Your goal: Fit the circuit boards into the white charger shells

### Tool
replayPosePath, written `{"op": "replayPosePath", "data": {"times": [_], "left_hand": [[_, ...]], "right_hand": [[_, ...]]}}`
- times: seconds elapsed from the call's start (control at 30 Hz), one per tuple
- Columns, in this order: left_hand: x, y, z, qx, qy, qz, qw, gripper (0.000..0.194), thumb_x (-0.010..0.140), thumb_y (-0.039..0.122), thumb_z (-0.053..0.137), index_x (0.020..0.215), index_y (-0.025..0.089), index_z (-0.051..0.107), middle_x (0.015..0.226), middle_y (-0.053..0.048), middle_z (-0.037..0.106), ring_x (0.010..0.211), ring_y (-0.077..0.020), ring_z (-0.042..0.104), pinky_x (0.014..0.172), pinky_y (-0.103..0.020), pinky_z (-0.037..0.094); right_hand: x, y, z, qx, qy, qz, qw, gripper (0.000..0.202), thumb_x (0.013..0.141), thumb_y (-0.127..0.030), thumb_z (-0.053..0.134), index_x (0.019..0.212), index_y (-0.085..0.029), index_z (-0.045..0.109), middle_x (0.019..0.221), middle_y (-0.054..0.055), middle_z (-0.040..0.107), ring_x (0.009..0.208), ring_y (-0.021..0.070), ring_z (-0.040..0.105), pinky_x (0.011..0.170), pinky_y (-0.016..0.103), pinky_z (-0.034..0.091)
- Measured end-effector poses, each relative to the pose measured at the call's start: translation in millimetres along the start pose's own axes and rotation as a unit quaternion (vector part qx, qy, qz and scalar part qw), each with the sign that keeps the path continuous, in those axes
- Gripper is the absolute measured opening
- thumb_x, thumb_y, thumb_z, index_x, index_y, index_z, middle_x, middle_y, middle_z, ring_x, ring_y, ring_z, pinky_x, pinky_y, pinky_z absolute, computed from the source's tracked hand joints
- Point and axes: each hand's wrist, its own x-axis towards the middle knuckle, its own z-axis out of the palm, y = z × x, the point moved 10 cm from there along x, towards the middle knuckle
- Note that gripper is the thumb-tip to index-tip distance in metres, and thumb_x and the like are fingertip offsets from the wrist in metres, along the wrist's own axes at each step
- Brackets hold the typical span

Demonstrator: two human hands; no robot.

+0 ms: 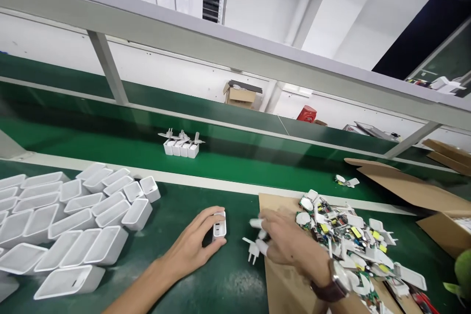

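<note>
My left hand (196,238) grips a small white plastic case (220,225) by its sides, its open face and slots turned up, on the green tabletop. To its right my right hand (285,238), with white covers on its fingertips and a watch on the wrist, is slightly blurred above the cardboard's left edge. Its fingers are curled together around something whitish that I cannot make out. Just left of those fingertips sits a white plug piece (253,250) with two prongs; whether the fingers touch it is unclear.
Many empty white cases (73,223) crowd the left side. On the right, a heap of circuit boards and white plug parts (353,240) covers a cardboard sheet (274,279). Beyond the pale strip stand several filled cases (181,148). A cardboard box (445,230) is at far right.
</note>
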Motion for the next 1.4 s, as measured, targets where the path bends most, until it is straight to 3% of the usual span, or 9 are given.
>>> {"op": "replayPosePath", "data": {"times": [0.1, 0.2, 0.3, 0.6, 0.73, 0.87, 1.0, 1.23, 1.4], "left_hand": [[-3.8, -2.4, -4.5, 0.013, 0.016, -0.008, 1.0, 0.046, 0.101, 0.025, 0.066, 0.145, 0.03, 0.053, 0.151, -0.011, 0.059, 0.138, -0.029, 0.062, 0.114, -0.043, 0.056], [-6.0, -6.3, -8.0, 0.016, 0.022, -0.028, 0.999, 0.052, 0.1, 0.026, 0.067, 0.148, 0.03, 0.05, 0.152, -0.011, 0.057, 0.139, -0.0298, 0.061, 0.114, -0.043, 0.056], [-5.4, -8.0, -8.7, 0.011, 0.021, -0.041, 0.999, 0.06, 0.097, 0.022, 0.067, 0.153, 0.029, 0.045, 0.15, -0.012, 0.059, 0.139, -0.0307, 0.061, 0.115, -0.045, 0.056], [-5.0, -14.9, -10.4, -0.024, 0.017, -0.078, 0.997, 0.072, 0.093, 0.013, 0.063, 0.157, 0.029, 0.035, 0.149, -0.014, 0.055, 0.138, -0.0321, 0.059, 0.116, -0.053, 0.052], [-5.5, -19.1, -8.8, -0.037, 0.013, -0.094, 0.995, 0.077, 0.092, 0.015, 0.066, 0.159, 0.03, 0.032, 0.149, -0.014, 0.055, 0.138, -0.0322, 0.059, 0.117, -0.054, 0.051], [-6.7, -24.8, -6.3, -0.049, 0.009, -0.117, 0.992, 0.082, 0.091, 0.014, 0.068, 0.161, 0.032, 0.03, 0.148, -0.013, 0.057, 0.136, -0.0315, 0.061, 0.115, -0.053, 0.053], [-6.5, -29.3, -6.5, -0.06, 0.004, -0.137, 0.989, 0.087, 0.089, 0.013, 0.071, 0.162, 0.032, 0.029, 0.149, -0.014, 0.056, 0.135, -0.0313, 0.062, 0.115, -0.054, 0.052], [-2.8, -32.3, -4.9, -0.088, -0.04, -0.13, 0.987, 0.1, 0.085, 0.011, 0.068, 0.168, 0.033, 0.018, 0.158, -0.014, 0.052, 0.144, -0.0319, 0.055, 0.12, -0.058, 0.045], [-2.2, -43.6, -4.0, -0.053, 0.032, -0.186, 0.981, 0.094, 0.084, 0.018, 0.076, 0.163, 0.031, 0.028, 0.133, -0.009, 0.065, 0.121, -0.029, 0.068, 0.111, -0.054, 0.052]], "right_hand": [[23.2, -0.1, -1.0, 0.003, 0.042, 0.044, 0.998, 0.053, 0.101, -0.034, 0.06, 0.151, -0.018, 0.055, 0.156, 0.017, 0.056, 0.133, 0.0316, 0.063, 0.109, 0.042, 0.05], [29.8, 6.3, 4.7, 0.007, 0.05, 0.11, 0.993, 0.045, 0.107, -0.038, 0.051, 0.143, -0.014, 0.062, 0.121, 0.021, 0.077, 0.109, 0.0358, 0.076, 0.093, 0.046, 0.057], [28.2, 2.8, 18.8, 0.028, 0.038, 0.137, 0.989, 0.041, 0.105, -0.044, 0.054, 0.123, -0.012, 0.072, 0.092, 0.018, 0.08, 0.088, 0.037, 0.079, 0.08, 0.046, 0.06], [21.2, -12.3, 41.2, 0.25, 0.079, 0.071, 0.963, 0.064, 0.101, -0.035, 0.059, 0.16, -0.017, 0.043, 0.158, 0.017, 0.055, 0.148, 0.0294, 0.052, 0.122, 0.049, 0.046], [16.2, -18.8, 52.4, 0.208, 0.056, 0.066, 0.974, 0.067, 0.09, -0.028, 0.07, 0.153, -0.012, 0.052, 0.162, 0.021, 0.05, 0.153, 0.0355, 0.045, 0.124, 0.055, 0.042], [9.0, -27.6, 66.6, 0.16, 0.132, 0.033, 0.978, 0.058, 0.084, -0.007, 0.059, 0.142, -0.013, 0.061, 0.161, 0.019, 0.051, 0.154, 0.0335, 0.044, 0.125, 0.055, 0.043], [3.8, -19.3, 79.5, 0.164, 0.197, 0.05, 0.965, 0.055, 0.088, -0.013, 0.058, 0.142, -0.01, 0.059, 0.159, 0.022, 0.052, 0.152, 0.0359, 0.046, 0.124, 0.058, 0.044], [2.4, -18.3, 58.4, 0.231, 0.238, 0.014, 0.943, 0.058, 0.089, -0.011, 0.047, 0.146, -0.015, 0.055, 0.134, 0.017, 0.068, 0.128, 0.0288, 0.067, 0.109, 0.048, 0.058], [-3.1, -15.8, 36.9, 0.293, 0.289, 0.027, 0.911, 0.048, 0.091, -0.019, 0.053, 0.139, -0.019, 0.059, 0.134, 0.013, 0.068, 0.121, 0.0274, 0.071, 0.104, 0.045, 0.061]]}}
